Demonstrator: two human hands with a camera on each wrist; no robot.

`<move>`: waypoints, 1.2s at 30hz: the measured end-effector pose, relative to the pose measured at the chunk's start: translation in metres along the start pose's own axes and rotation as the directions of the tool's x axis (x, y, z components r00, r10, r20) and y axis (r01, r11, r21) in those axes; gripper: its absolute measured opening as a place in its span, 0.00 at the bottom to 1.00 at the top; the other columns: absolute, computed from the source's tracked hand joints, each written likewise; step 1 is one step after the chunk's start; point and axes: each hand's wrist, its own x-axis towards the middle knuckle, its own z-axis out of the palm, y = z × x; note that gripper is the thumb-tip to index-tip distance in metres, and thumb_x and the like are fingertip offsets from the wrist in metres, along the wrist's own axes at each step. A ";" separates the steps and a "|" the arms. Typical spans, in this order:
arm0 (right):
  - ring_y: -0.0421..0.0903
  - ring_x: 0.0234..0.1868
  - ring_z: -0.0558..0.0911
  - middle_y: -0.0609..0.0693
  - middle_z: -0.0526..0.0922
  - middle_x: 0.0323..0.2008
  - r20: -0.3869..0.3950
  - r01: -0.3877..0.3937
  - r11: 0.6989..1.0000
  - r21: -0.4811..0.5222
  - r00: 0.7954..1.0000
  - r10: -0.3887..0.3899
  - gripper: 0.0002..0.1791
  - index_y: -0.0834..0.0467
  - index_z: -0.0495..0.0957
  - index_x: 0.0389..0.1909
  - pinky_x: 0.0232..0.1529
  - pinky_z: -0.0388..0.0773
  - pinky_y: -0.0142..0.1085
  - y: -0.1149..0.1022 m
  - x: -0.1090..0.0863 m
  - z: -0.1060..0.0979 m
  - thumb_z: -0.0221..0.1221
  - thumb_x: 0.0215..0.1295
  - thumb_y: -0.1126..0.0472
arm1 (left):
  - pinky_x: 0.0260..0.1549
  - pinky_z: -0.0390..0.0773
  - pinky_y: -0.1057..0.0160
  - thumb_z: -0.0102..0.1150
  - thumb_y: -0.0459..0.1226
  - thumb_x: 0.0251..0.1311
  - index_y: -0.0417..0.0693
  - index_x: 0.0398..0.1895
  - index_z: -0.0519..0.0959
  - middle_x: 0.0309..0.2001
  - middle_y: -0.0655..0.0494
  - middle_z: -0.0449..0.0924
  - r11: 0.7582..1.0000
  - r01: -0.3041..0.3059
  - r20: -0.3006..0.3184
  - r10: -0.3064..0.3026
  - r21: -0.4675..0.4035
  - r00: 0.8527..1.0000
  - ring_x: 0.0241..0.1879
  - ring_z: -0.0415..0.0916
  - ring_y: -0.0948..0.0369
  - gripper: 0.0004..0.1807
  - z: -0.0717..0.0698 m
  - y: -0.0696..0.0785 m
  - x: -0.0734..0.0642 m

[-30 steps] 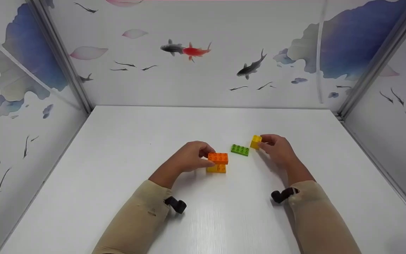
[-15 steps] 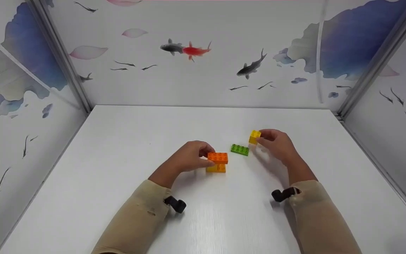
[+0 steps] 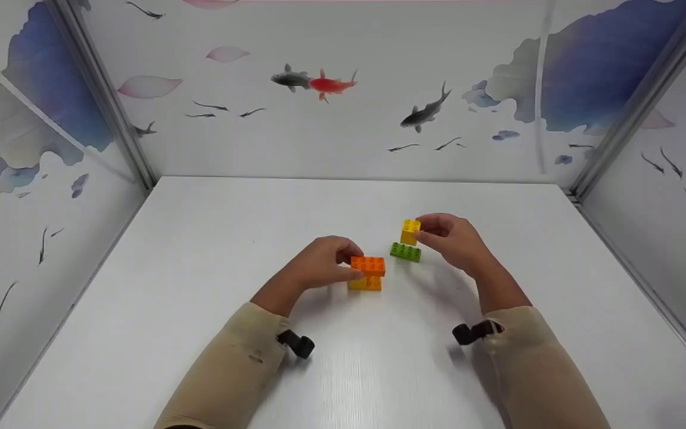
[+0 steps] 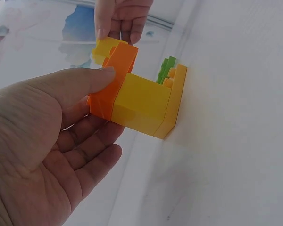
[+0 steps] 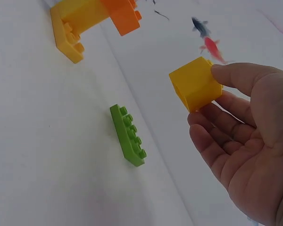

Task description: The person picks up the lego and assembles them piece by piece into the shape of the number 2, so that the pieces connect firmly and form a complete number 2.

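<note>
My left hand [image 3: 326, 262] grips the orange brick [image 3: 368, 266] between thumb and fingers. That brick tops a small stack: below it a yellow block [image 4: 140, 104], and at the bottom a flat light-orange brick [image 3: 373, 284] on the table. Studs of the bottom brick show beside the yellow block in the left wrist view. My right hand [image 3: 453, 241] pinches a yellow cube-shaped brick [image 5: 195, 84], held up in the air. A flat green brick [image 3: 405, 252], studs up, lies on the table just below the held brick in the head view, right of the stack.
The white table [image 3: 230, 220] meets a back wall [image 3: 355, 137] printed with fish and leaves. Side walls stand left and right. A black clip-like mount [image 3: 296, 344] sticks out of the left sleeve, another mount [image 3: 475, 332] out of the right.
My right hand has raised the yellow brick and carried it left, from the green brick's right side to above it. The left hand and the stack stay where they were.
</note>
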 end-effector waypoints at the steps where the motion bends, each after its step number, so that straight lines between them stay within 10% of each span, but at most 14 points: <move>1: 0.51 0.63 0.83 0.51 0.84 0.62 0.007 0.007 1.000 -0.005 1.000 -0.007 0.25 0.50 0.80 0.66 0.69 0.80 0.46 -0.003 -0.002 0.001 0.68 0.73 0.46 | 0.65 0.81 0.52 0.75 0.48 0.64 0.56 0.55 0.85 0.53 0.61 0.85 1.000 0.002 0.000 -0.002 -0.001 1.000 0.60 0.81 0.51 0.19 0.000 0.000 0.000; 36: 0.49 0.55 0.87 0.47 0.88 0.56 0.219 0.231 0.972 -0.040 0.951 -0.217 0.22 0.47 0.82 0.64 0.62 0.86 0.43 -0.033 -0.026 0.037 0.68 0.73 0.47 | 0.63 0.83 0.55 0.75 0.48 0.64 0.57 0.55 0.86 0.52 0.62 0.86 1.000 -0.018 -0.019 0.018 0.019 1.000 0.53 0.81 0.59 0.18 -0.001 0.000 -0.001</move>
